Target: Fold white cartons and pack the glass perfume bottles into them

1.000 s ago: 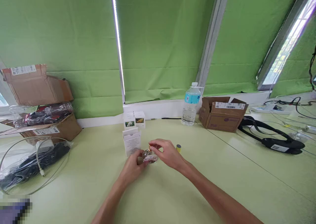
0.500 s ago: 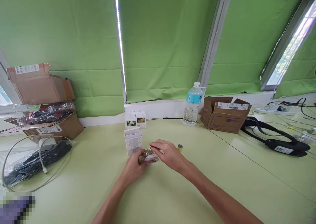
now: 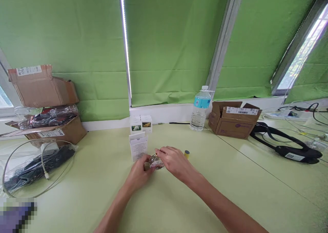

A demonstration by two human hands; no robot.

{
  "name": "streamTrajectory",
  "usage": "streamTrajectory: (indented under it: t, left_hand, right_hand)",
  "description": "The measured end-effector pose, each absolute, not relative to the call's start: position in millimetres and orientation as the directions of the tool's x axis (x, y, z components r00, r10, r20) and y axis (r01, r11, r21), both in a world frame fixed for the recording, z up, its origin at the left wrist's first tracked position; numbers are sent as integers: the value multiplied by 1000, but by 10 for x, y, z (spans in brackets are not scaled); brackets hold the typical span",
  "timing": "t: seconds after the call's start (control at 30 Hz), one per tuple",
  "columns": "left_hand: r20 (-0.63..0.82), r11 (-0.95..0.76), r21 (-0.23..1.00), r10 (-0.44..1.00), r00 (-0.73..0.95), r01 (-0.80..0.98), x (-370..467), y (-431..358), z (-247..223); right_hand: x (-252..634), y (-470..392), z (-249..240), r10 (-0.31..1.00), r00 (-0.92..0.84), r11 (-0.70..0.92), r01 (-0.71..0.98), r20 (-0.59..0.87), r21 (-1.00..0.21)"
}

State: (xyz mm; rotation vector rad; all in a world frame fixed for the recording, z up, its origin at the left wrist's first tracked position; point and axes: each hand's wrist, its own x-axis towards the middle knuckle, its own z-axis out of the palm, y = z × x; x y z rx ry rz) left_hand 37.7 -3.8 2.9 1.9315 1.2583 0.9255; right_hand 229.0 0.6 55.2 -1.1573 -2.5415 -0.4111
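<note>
A small round glass bottle (image 3: 156, 163) with a pale label stands on the light green table. My left hand (image 3: 139, 171) grips its left side between thumb and fingers. At its neck, the fingers of my right hand (image 3: 174, 160) are closed on the gold-coloured top, which they mostly cover. Just behind my left hand is an open white box (image 3: 138, 148) with printed text. Farther back stand two small white boxes, one with a white flower picture (image 3: 135, 127) and one with a yellow one (image 3: 147, 125). A small yellow item with a dark top (image 3: 187, 154) is beyond my right hand.
A water bottle (image 3: 200, 109) and an open brown carton (image 3: 233, 120) stand at the back right, with a black strapped device (image 3: 287, 145) beside them. Stacked cartons (image 3: 57, 133), a bagged black item (image 3: 38, 168) and a cable are at left. A pixelated purple object (image 3: 16, 217) lies front left.
My right hand has shifted slightly, its fingers now covering more of the bottle's top. My left hand keeps its grip on the bottle.
</note>
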Motion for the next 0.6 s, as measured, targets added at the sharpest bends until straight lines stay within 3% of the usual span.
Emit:
streamTrajectory:
  t: [0.6]
  left_hand:
    - [195, -321, 814, 936, 291, 485, 372, -33, -3]
  right_hand:
    - [2192, -49, 567, 677, -655, 603, 755, 337, 257]
